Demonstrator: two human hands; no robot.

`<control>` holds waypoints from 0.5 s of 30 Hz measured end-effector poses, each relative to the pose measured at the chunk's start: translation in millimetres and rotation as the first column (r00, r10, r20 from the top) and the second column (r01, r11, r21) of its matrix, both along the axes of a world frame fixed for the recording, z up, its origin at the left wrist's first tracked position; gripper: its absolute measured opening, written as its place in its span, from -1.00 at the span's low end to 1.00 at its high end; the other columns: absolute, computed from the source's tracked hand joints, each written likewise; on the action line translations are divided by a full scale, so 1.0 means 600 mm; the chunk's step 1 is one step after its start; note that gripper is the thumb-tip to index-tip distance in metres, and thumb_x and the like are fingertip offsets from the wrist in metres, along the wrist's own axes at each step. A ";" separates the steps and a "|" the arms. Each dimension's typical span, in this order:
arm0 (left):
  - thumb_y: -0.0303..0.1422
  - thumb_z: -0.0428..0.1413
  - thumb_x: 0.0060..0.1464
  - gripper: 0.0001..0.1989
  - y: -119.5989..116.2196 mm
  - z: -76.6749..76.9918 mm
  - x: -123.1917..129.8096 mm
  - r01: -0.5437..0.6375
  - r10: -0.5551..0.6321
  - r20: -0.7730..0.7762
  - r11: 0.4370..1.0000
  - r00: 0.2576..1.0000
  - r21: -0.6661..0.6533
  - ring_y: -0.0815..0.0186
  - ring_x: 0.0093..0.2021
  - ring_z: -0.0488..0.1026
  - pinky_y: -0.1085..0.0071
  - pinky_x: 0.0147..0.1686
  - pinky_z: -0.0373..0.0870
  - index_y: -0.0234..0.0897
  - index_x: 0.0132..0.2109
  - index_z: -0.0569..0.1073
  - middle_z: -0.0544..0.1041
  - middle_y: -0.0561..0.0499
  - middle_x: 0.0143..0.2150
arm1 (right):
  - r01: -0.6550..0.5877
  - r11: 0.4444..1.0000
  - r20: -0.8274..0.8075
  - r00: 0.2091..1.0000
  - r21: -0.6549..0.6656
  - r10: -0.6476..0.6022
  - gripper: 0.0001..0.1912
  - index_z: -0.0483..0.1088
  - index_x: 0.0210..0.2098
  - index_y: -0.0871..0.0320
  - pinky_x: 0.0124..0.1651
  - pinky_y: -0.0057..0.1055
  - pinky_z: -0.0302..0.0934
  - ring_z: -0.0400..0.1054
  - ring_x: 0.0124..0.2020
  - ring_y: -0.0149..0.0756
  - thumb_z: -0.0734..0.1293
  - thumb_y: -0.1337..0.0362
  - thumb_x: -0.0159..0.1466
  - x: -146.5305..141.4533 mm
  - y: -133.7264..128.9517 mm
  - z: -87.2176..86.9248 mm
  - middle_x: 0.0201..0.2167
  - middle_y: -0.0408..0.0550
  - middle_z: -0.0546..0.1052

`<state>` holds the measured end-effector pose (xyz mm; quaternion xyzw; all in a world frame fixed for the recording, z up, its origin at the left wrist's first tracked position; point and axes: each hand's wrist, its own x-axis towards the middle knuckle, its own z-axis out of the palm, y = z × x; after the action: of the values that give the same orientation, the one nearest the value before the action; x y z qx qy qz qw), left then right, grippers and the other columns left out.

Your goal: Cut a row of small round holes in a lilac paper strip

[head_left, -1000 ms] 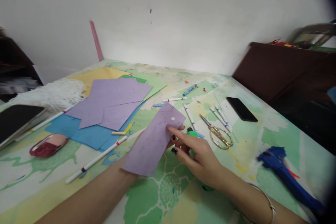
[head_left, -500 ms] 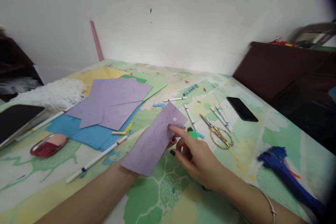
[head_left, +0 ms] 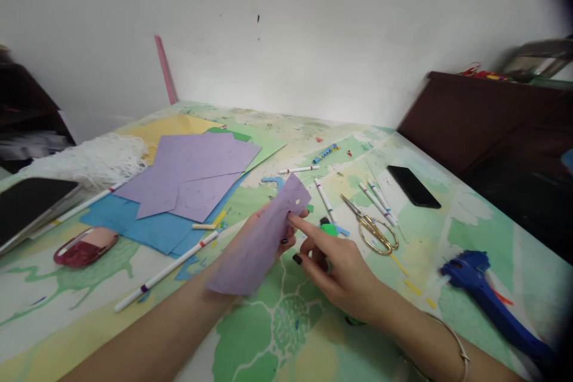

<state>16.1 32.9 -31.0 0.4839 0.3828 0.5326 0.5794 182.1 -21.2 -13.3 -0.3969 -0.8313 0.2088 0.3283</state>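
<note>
A purple paper strip [head_left: 264, 239] with a small hole near its upper end is held up at the centre, tilted and partly blurred. My left hand [head_left: 286, 237] grips it from behind, its palm mostly hidden by the paper. The index fingertip of my right hand [head_left: 333, 256] touches the strip just below the hole; the thumb is apart from that finger and the other fingers are curled. Partly behind my right hand lies a green object with a black end [head_left: 329, 227].
Purple sheets [head_left: 197, 161] overlap blue sheets [head_left: 134, 224] at the left, near white shredded strands [head_left: 94, 161]. Gold scissors [head_left: 373, 230], markers [head_left: 324, 200], a black phone [head_left: 413, 186] and a blue glue gun [head_left: 492, 304] lie to the right.
The purple strip has turned in my left hand and looks narrower, its upper end shifted slightly left. My right hand has hardly moved.
</note>
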 end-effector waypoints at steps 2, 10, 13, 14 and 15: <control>-0.23 0.14 0.17 -0.78 -0.005 0.017 -0.001 0.106 -0.103 0.041 0.991 0.994 -0.078 0.44 -0.44 0.40 0.43 -0.41 0.44 -0.29 -0.16 0.45 0.54 -0.07 -0.19 | -0.004 1.000 -0.002 1.000 -0.013 0.004 -0.40 0.04 0.31 0.07 -0.47 -0.54 0.10 0.18 -0.58 -0.50 0.18 0.42 0.30 0.000 0.001 0.001 -0.41 -0.19 0.45; -0.22 0.36 -0.17 -0.72 -0.007 0.054 -0.008 0.019 -0.014 0.077 0.997 0.997 -0.069 0.47 -0.46 0.34 0.57 -0.46 0.27 -0.27 -0.42 0.46 0.47 0.11 -0.45 | 0.334 0.937 0.141 0.928 0.101 -0.345 -0.80 0.44 -0.37 0.17 -0.42 -0.50 0.08 0.29 -0.55 -0.45 0.20 0.31 0.29 0.025 0.018 0.031 -0.58 -0.18 0.45; -0.27 0.35 -0.17 -0.79 -0.009 0.063 -0.010 -0.027 0.028 0.016 0.999 0.999 -0.026 0.42 -0.41 0.37 0.53 -0.40 0.30 -0.28 -0.43 0.52 0.51 0.07 -0.43 | 0.535 0.841 0.446 0.736 0.078 -0.509 -0.71 0.36 -0.48 0.15 -0.39 -0.45 0.05 0.30 -0.51 -0.40 0.17 0.21 0.31 0.046 0.038 0.044 -0.57 -0.15 0.46; -0.29 0.34 -0.16 -0.81 -0.009 0.065 -0.011 -0.034 0.034 -0.001 0.999 0.999 -0.016 0.41 -0.40 0.38 0.51 -0.40 0.30 -0.28 -0.41 0.54 0.52 0.06 -0.42 | 0.564 0.824 0.491 0.701 0.062 -0.517 -0.71 0.35 -0.50 0.15 -0.39 -0.44 0.04 0.31 -0.49 -0.37 0.17 0.21 0.30 0.054 0.044 0.047 -0.55 -0.13 0.47; -0.30 0.33 -0.15 -0.83 -0.009 0.066 -0.011 -0.040 0.040 -0.013 0.999 0.999 -0.006 0.40 -0.39 0.39 0.50 -0.39 0.30 -0.28 -0.40 0.55 0.53 0.05 -0.40 | 0.587 0.808 0.521 0.674 0.053 -0.524 -0.71 0.34 -0.50 0.15 -0.40 -0.43 0.02 0.32 -0.48 -0.34 0.18 0.20 0.29 0.063 0.051 0.048 -0.54 -0.10 0.48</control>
<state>9.5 27.5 8.3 0.4777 0.3975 0.5399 0.5677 219.7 9.1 15.7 -0.6901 -0.7130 0.0349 0.1191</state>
